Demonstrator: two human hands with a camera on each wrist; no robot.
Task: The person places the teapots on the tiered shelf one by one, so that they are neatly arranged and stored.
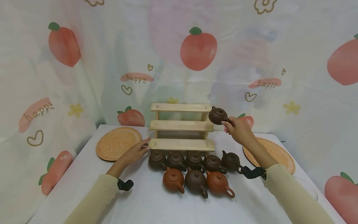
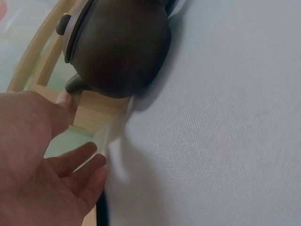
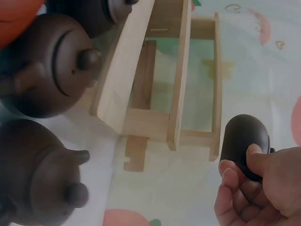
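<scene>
My right hand [image 1: 237, 130] pinches a dark brown teapot [image 1: 218, 115] by its handle, in the air beside the right end of the top shelf. In the right wrist view that teapot [image 3: 244, 141] shows its rounded side, thumb and fingers around its handle end. The three-tier wooden shelf rack [image 1: 181, 144] stands with bare boards. My left hand [image 1: 135, 153] is at the left end of its lowest board, fingers extended, thumb at the board's end in the left wrist view. Close by that thumb sits another dark teapot [image 2: 122, 47] on the table.
In front of the rack stand two rows of teapots: several dark brown ones [image 1: 195, 180] and two reddish ones, one at the left [image 1: 172, 179] and one at the right [image 1: 216, 182]. Round tan mats lie at the left [image 1: 118, 143] and right [image 1: 275, 154]. A printed cloth [image 1: 179, 87] hangs behind.
</scene>
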